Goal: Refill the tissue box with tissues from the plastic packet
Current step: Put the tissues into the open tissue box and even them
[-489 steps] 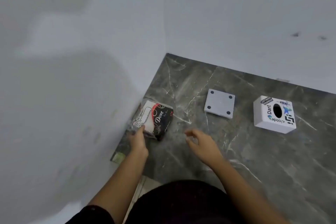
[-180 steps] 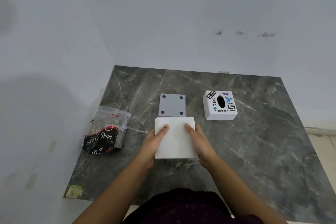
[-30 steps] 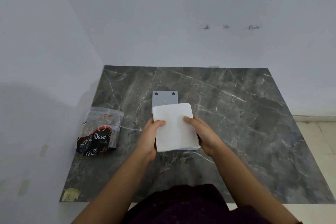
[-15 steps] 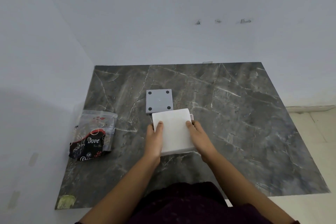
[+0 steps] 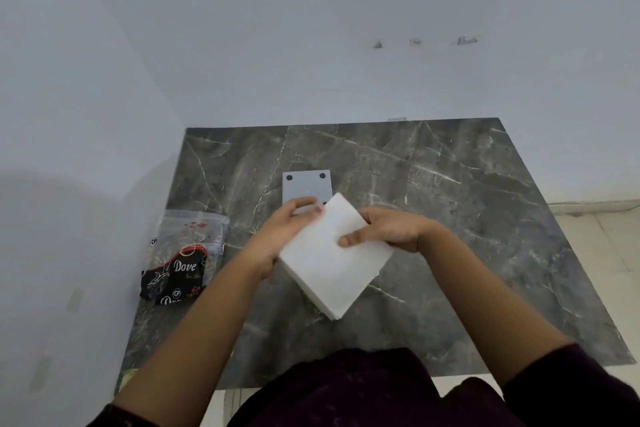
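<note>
Dark marble tabletop [image 5: 450,204] sitting in white corner | emptied plastic packet [image 5: 180,263] lying far left | left hand [image 5: 277,239] and right hand [image 5: 391,229] pinching tilted tissue stack [image 5: 332,263] at its edges | grey base plate [image 5: 304,187] lying behind | tissue box out of view | risk: loose sheets fanning, slipping out

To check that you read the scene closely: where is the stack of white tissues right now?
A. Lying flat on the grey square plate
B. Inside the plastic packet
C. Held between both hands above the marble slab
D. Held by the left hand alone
C: the stack of white tissues is gripped by the left hand and the right hand, turned cornerwise over the marble slab.
</note>
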